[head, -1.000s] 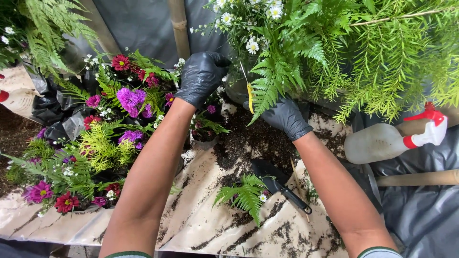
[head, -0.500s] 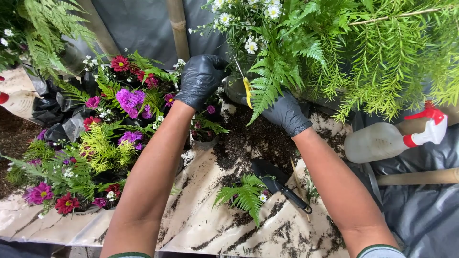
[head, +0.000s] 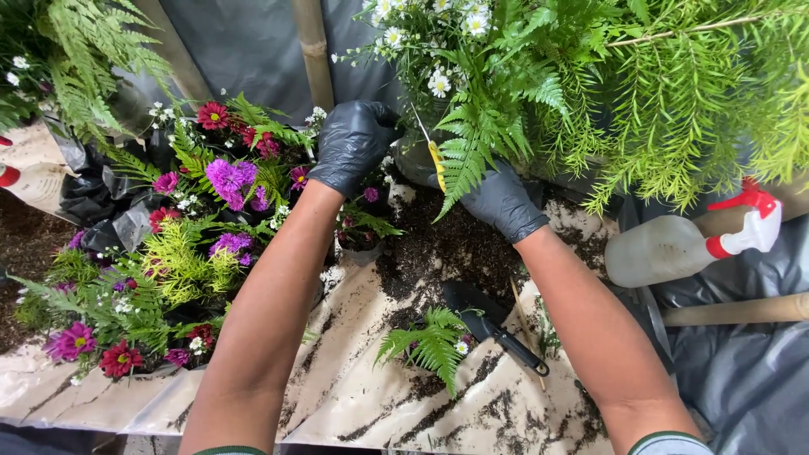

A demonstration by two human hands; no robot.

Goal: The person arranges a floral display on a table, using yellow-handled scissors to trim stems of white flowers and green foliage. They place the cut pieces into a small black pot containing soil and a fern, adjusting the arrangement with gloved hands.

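Both of my hands wear black gloves and reach to a grey pot [head: 411,160] of fern fronds and white daisies [head: 472,101] at the back. My left hand [head: 354,143] curls against the pot's left side at the rim. Lower down at the pot's front rests my right hand [head: 503,204], its fingertips hidden under a hanging frond. Between the two hands a thin yellow-handled piece [head: 436,162] stands upright; I cannot tell whether either hand holds it.
Dark soil [head: 455,244] lies spilled on a crumpled paper sheet [head: 354,396]. A black trowel [head: 497,333] and a fern sprig [head: 434,341] lie near my right forearm. Red and purple flowers [head: 211,177] fill the left. On the right are a spray bottle [head: 666,248] and a wooden handle [head: 733,310].
My right hand has crept slightly up and further under the fern frond. The left hand stays at the pot's side.
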